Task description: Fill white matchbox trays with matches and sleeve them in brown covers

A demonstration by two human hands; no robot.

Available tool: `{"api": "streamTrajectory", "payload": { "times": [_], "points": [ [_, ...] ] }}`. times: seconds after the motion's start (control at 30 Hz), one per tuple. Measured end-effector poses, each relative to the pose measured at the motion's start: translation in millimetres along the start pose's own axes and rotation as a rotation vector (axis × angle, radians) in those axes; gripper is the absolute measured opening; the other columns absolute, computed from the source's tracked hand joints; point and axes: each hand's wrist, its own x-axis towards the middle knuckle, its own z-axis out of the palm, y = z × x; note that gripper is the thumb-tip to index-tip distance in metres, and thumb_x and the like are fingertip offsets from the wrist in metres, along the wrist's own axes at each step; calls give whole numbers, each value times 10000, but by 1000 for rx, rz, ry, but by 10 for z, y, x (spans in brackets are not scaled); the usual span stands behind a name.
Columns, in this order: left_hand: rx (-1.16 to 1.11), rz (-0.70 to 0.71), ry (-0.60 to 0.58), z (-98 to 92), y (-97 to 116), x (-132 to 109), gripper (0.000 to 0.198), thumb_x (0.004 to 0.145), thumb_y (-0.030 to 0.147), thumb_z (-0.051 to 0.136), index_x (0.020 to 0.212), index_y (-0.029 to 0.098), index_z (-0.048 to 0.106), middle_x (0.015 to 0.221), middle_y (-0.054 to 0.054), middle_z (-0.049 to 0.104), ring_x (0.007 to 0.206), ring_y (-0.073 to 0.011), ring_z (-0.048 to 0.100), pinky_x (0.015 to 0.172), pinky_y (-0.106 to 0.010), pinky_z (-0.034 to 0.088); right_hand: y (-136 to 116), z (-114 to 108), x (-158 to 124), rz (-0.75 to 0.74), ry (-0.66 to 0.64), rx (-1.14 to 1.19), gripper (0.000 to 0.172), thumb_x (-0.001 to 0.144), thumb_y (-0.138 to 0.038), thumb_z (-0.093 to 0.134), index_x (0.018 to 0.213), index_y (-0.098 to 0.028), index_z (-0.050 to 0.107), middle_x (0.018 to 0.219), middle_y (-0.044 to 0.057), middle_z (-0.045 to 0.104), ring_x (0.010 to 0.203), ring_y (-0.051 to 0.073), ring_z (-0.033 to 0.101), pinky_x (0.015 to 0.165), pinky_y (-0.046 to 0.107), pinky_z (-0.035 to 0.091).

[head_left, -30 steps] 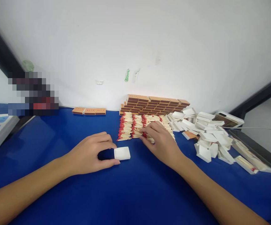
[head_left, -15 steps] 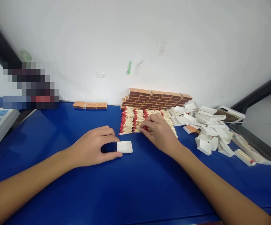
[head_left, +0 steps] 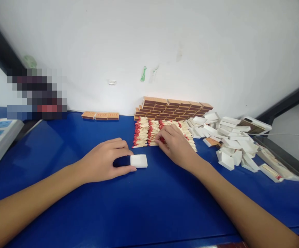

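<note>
My left hand [head_left: 103, 161] grips a small white matchbox tray [head_left: 139, 161] by its left end, between thumb and fingers. The tray lies on the blue table with its hollow side up. My right hand [head_left: 176, 146] is over a wide pile of red-headed matches [head_left: 141, 132], its thumb and fingertips pinched together on matches. How many are between the fingertips is hidden. The matches lie in rough rows, and my right hand covers part of them.
Behind the matches stands a stack of brown matchboxes [head_left: 175, 108]; several more matchboxes [head_left: 101, 116] lie left. Loose white trays [head_left: 233, 134] heap up right, near a tray with matches [head_left: 271, 173] and a dark flat device [head_left: 285, 156]. A power strip [head_left: 2, 137] is far left.
The view has shifted very slightly. Both hands keep nearly the same places, with the left still on the white tray and the right still at the matches.
</note>
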Motion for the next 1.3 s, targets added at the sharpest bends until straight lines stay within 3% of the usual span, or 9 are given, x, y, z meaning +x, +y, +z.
{"api": "streamTrajectory", "payload": {
  "times": [0.3,0.5,0.7,1.0,1.17,1.3],
  "points": [
    [27,-20,13,21,1,-3,320,1008,458,717,1159,184,781,1009,-66,720,947,-216,666,833,-336,528,-90,-74,-14,23,-14,79,107,1083,-206,537,984,-224,573,1014,108,641,982,285,530,887,457,467],
    [22,-41,53,28,14,5,294,990,443,742,1143,193,768,1009,-57,742,935,-213,674,836,-346,540,-473,-192,-41,17,-78,331,67,1076,-185,568,1049,-239,597,1068,89,646,1044,267,559,932,445,487],
    [57,63,137,17,81,21,266,1023,421,699,1103,172,745,996,-70,748,903,-204,691,822,-342,551,-718,-158,-61,-54,-98,353,98,1051,-129,593,1025,-223,611,1063,90,660,1066,265,564,933,448,512],
    [107,107,118,18,79,4,273,1029,419,694,1099,159,743,989,-71,749,889,-205,692,812,-347,554,-556,-145,-88,-30,-55,324,104,1045,-149,609,995,-222,664,987,82,680,993,258,586,886,444,514],
    [125,120,107,39,70,-1,327,1022,464,698,1081,147,754,907,-58,734,826,-194,688,774,-335,551,-364,-31,-49,-7,-5,211,78,1032,-170,643,1052,-218,701,968,85,688,953,263,575,869,455,504],
    [140,122,99,58,64,-9,341,1022,503,686,1051,172,762,840,-36,716,769,-181,668,740,-325,535,-384,70,16,-27,12,166,127,1033,-191,646,1117,-232,733,1011,101,682,972,274,565,869,462,496]
  ]
}}
